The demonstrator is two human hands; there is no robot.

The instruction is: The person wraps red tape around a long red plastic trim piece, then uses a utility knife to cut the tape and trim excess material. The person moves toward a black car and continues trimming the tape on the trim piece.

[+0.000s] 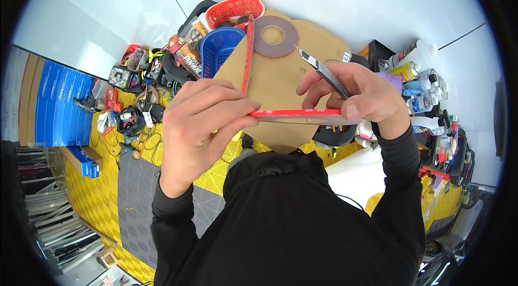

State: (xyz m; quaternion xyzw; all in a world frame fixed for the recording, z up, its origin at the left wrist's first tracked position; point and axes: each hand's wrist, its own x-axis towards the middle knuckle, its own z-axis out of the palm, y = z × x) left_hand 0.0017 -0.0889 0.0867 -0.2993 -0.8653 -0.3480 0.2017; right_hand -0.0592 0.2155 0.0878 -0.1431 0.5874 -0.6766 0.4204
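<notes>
My left hand [197,121] pinches the left end of a narrow strip [294,114] between thumb and fingers. Bright red film runs along the strip's upper edge, with a greyish band below. At the other end, my right hand [380,94] holds the strip near its thumb. That same hand also grips a slim silver-grey utility knife [326,74], its blade pointing up and left. Beyond the hands lies brown cardboard [291,81] bearing a flat, dark roll of tape [290,36]. A length of red-faced tape [249,54] runs down from beside the roll toward my left hand.
A red basket [234,8] and a blue basket [218,48] stand behind the cardboard at left. Tools and pouches [135,108] crowd the yellow floor [108,156]. Bottles and cans [423,86] line the right. Blue boxes [62,105] stand far left.
</notes>
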